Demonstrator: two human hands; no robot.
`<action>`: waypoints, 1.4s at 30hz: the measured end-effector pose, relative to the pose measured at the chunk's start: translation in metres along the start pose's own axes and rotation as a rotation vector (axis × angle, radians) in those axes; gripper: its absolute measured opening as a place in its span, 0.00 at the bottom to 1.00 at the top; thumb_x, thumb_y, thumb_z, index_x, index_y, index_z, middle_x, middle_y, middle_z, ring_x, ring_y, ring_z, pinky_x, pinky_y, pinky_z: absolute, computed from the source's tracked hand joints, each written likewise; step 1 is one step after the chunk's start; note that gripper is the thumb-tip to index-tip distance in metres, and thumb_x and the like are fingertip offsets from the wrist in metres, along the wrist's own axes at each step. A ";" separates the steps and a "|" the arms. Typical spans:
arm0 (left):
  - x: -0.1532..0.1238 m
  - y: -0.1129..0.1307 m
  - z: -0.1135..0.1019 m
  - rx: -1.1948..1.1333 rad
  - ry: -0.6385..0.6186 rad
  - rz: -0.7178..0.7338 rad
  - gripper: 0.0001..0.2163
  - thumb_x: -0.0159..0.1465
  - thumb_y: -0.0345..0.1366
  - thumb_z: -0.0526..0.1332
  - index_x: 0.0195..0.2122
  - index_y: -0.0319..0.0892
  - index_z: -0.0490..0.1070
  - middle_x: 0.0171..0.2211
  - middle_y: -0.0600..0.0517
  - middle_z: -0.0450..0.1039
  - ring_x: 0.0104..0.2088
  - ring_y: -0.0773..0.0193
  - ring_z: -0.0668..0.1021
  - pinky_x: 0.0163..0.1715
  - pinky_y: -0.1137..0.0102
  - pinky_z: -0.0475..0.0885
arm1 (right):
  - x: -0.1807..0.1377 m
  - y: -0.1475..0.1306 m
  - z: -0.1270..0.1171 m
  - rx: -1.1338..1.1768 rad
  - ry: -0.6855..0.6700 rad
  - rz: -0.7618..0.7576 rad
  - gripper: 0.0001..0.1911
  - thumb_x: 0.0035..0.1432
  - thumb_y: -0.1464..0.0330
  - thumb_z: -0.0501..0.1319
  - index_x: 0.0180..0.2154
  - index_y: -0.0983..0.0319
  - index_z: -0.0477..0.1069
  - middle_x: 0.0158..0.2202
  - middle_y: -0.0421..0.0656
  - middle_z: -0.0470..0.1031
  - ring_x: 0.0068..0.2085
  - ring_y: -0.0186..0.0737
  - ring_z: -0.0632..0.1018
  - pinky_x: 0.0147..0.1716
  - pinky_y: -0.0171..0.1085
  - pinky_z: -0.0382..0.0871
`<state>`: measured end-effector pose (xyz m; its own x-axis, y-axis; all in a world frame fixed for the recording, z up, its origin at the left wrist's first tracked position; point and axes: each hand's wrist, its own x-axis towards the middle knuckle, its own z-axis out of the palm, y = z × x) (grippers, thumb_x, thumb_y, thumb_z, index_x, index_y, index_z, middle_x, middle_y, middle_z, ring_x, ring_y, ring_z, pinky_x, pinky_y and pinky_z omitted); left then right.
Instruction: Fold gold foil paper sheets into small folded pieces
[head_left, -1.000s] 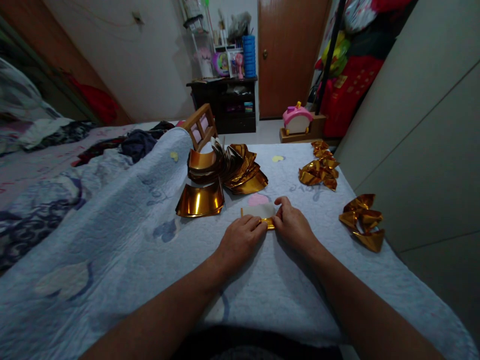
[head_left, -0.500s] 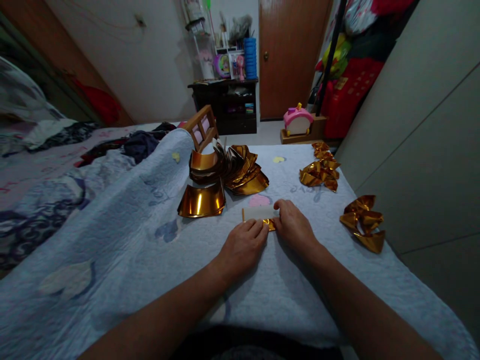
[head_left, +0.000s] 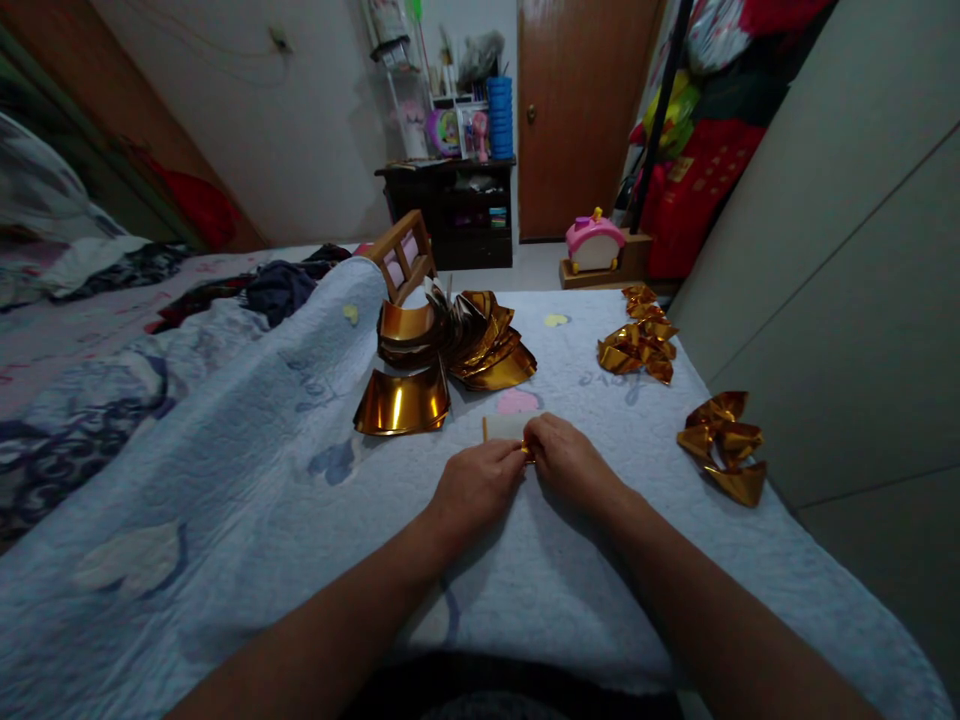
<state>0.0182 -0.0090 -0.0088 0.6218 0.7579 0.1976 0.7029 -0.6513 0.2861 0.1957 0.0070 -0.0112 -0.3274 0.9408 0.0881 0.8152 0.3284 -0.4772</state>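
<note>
A sheet of gold foil paper (head_left: 504, 427) lies pale side up on the quilt, its near edge turned over to show gold. My left hand (head_left: 480, 484) is closed on that folded edge from the left. Close beside it, my right hand (head_left: 566, 455) pinches the same edge, and the fingertips of both hands nearly meet. The hands cover much of the sheet. Beyond my left hand lies a stack of shiny gold sheets (head_left: 403, 402), with more fanned gold sheets (head_left: 491, 350) behind it. Folded gold paper pieces (head_left: 724, 447) rest to the right.
A light blue quilt (head_left: 300, 560) covers the surface under my hands. More folded gold pieces (head_left: 640, 340) lie at its far right. A small wooden rail (head_left: 405, 255) stands at the far edge. Behind are a dark cabinet (head_left: 450, 215), a pink toy (head_left: 595, 242) and a door (head_left: 589, 120).
My right hand has moved left along the folded edge, closer to my left hand, covering more of the sheet. My left hand has shifted slightly left. The stacks and folded pieces stay put.
</note>
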 end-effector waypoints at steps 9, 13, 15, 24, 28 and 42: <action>0.007 -0.017 0.000 -0.180 0.100 -0.138 0.06 0.66 0.27 0.59 0.37 0.43 0.75 0.41 0.48 0.73 0.45 0.57 0.73 0.48 0.61 0.71 | -0.001 -0.009 0.002 -0.124 -0.023 0.013 0.08 0.66 0.75 0.54 0.40 0.64 0.71 0.40 0.49 0.74 0.41 0.44 0.72 0.40 0.38 0.60; 0.005 -0.019 0.002 -0.122 0.051 -0.194 0.06 0.67 0.29 0.59 0.41 0.43 0.74 0.43 0.48 0.70 0.47 0.55 0.71 0.50 0.59 0.69 | -0.001 -0.012 0.004 -0.208 -0.006 0.003 0.07 0.67 0.74 0.54 0.41 0.64 0.70 0.41 0.50 0.74 0.40 0.46 0.72 0.39 0.40 0.60; 0.004 -0.019 0.001 -0.079 0.017 -0.247 0.07 0.67 0.29 0.58 0.42 0.44 0.73 0.44 0.48 0.69 0.47 0.54 0.70 0.49 0.58 0.69 | -0.002 -0.014 0.004 -0.241 0.002 -0.001 0.06 0.67 0.73 0.54 0.41 0.64 0.70 0.41 0.50 0.74 0.40 0.46 0.72 0.39 0.41 0.60; 0.000 -0.019 -0.002 0.073 -0.029 -0.323 0.05 0.68 0.30 0.56 0.43 0.43 0.69 0.42 0.48 0.66 0.45 0.52 0.68 0.47 0.58 0.67 | -0.001 -0.029 0.005 -0.287 0.052 0.078 0.13 0.66 0.58 0.59 0.41 0.62 0.70 0.41 0.51 0.74 0.42 0.50 0.73 0.39 0.43 0.61; 0.000 -0.019 -0.001 0.095 -0.051 -0.306 0.04 0.69 0.32 0.56 0.44 0.43 0.68 0.43 0.47 0.66 0.46 0.52 0.68 0.47 0.58 0.67 | -0.001 -0.033 0.007 -0.286 0.062 0.084 0.17 0.64 0.54 0.60 0.42 0.62 0.70 0.42 0.52 0.74 0.43 0.51 0.72 0.40 0.44 0.61; 0.000 -0.017 -0.003 0.163 -0.121 -0.302 0.07 0.71 0.32 0.53 0.47 0.43 0.68 0.46 0.46 0.66 0.47 0.51 0.67 0.46 0.58 0.65 | -0.011 -0.017 -0.016 -0.265 -0.017 0.201 0.22 0.63 0.60 0.61 0.56 0.59 0.67 0.46 0.51 0.72 0.45 0.52 0.74 0.40 0.42 0.59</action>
<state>0.0048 0.0023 -0.0105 0.4069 0.9134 0.0115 0.9010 -0.4034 0.1598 0.1936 -0.0072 0.0100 -0.1537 0.9881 0.0001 0.9594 0.1493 -0.2392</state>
